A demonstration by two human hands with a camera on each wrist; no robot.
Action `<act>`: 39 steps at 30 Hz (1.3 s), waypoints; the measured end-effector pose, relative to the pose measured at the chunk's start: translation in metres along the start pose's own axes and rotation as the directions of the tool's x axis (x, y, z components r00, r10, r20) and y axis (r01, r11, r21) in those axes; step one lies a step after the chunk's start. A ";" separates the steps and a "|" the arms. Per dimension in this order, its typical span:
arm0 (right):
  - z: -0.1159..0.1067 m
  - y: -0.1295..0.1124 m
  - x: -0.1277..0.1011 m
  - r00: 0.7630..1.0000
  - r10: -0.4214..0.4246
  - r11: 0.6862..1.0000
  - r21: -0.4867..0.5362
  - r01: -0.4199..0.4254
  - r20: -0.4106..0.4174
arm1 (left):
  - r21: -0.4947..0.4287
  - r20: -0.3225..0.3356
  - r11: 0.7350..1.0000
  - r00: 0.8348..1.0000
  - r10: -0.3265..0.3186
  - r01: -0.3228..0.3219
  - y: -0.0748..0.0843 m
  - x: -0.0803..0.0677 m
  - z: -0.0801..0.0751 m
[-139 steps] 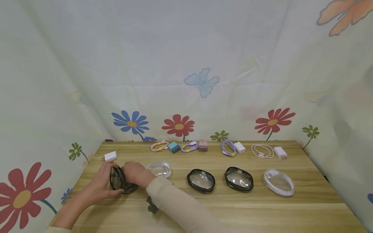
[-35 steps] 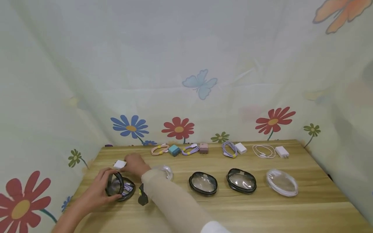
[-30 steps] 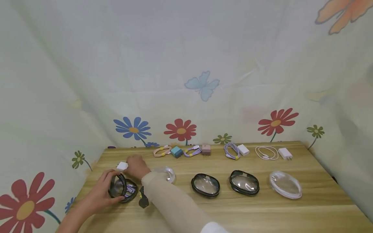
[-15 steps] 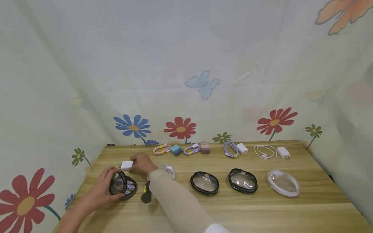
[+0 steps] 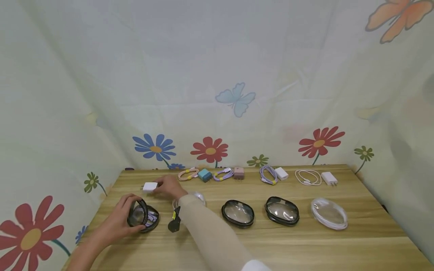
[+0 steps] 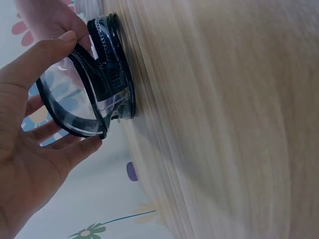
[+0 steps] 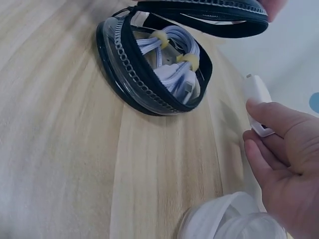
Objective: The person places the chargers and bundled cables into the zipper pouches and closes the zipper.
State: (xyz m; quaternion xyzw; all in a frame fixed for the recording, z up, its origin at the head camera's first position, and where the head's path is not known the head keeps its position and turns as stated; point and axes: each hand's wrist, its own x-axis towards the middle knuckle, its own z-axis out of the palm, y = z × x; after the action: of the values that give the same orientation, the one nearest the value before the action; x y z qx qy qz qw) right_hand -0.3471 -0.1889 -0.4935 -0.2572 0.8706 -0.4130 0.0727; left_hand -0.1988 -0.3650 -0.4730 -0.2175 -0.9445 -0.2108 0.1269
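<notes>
Two hands share the work in the head view: my left hand [image 5: 118, 220] props the lid of the black zip case [image 5: 144, 218] upright so its mouth faces my right hand [image 5: 169, 187], which pinches the white charger [image 5: 150, 186] at about one o'clock from the case, lifted off the wooden table [image 5: 271, 241]. From the left wrist, my thumb and fingers [image 6: 65, 154] curl round the clear lid's rim, holding it open (the base stays on the wood). From the right wrist, the purple cable [image 7: 172, 67] lies coiled inside the case, and the charger [image 7: 259, 107] sits between my fingertips at three o'clock from it.
</notes>
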 end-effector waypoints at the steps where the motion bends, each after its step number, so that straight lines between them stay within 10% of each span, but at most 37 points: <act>1: -0.001 0.001 0.001 1.000 0.005 1.000 0.011 -0.005 -0.001 | 0.001 -0.007 1.000 1.000 0.005 -0.005 0.000 0.000 0.000; 17: -0.022 -0.005 -0.004 0.999 0.027 0.998 -0.058 -0.029 -0.032 | -0.002 -0.035 1.000 0.999 0.002 -0.002 0.001 0.012 0.010; 39: -0.044 -0.020 -0.061 0.972 -0.219 0.925 -0.299 0.235 0.088 | -0.002 -0.078 1.000 0.997 -0.006 0.006 0.000 0.004 0.010</act>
State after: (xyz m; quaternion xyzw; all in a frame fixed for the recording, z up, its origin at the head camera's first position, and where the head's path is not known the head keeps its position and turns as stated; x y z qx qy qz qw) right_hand -0.3016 -0.1387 -0.4553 -0.3752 0.8864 -0.2712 0.0065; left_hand -0.2038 -0.3595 -0.4805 -0.2065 -0.9393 -0.2202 0.1629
